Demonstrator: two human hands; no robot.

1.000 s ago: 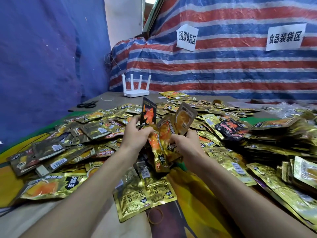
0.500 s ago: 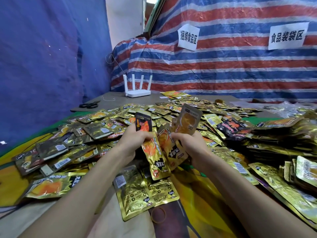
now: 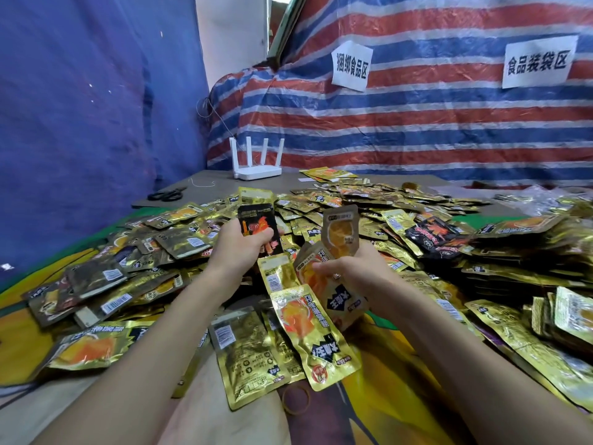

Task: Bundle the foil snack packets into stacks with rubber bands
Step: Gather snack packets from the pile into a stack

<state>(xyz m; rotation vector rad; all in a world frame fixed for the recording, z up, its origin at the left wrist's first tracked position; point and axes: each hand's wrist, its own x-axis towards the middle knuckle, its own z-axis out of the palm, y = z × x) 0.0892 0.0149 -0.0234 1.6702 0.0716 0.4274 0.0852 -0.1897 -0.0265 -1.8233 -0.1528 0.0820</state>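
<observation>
My left hand (image 3: pixel 237 248) grips a black foil packet (image 3: pixel 256 221) with a red-orange print, held upright over the pile. My right hand (image 3: pixel 359 271) holds a fanned bunch of gold packets (image 3: pixel 337 293); one brownish packet (image 3: pixel 340 231) sticks up from it. A gold packet (image 3: pixel 314 335) with an orange picture hangs or lies just below the two hands; whether a hand holds it I cannot tell. A tan rubber band (image 3: pixel 296 400) lies on the mat near my forearms. A big heap of loose gold packets (image 3: pixel 353 200) spreads across the table behind.
Black scissors (image 3: pixel 167 194) and a white router (image 3: pixel 256 170) sit at the table's far left. Stacked gold packets (image 3: pixel 526 252) pile up at the right. Blue tarpaulin (image 3: pixel 80 107) closes the left side, striped tarpaulin (image 3: pixel 433 123) with two paper signs the back.
My left hand has moved left and apart from the right, taking the black packet with it. The gold packet with the orange picture has dropped lower below the hands.
</observation>
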